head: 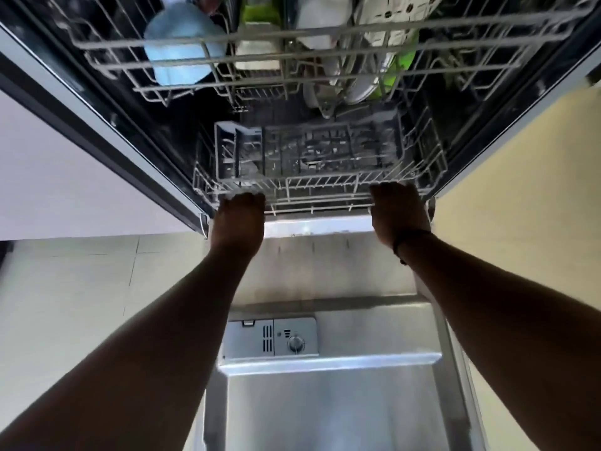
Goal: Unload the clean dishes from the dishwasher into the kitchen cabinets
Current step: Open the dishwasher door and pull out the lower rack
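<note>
The dishwasher stands open, its steel door (325,402) folded down below me. My left hand (239,219) and my right hand (398,213) both grip the front rim of the lower wire rack (318,190), fingers curled over the wire. A grey cutlery basket (309,151) sits at the front of that rack. Above it the upper rack (292,60) holds a light blue cup (182,43), white plates (331,63) and green items (403,63).
The detergent dispenser (270,336) is on the inside of the door. White cabinet fronts (65,177) flank the machine on the left and a cream panel (520,190) on the right. Pale floor tiles (81,288) lie left of the door.
</note>
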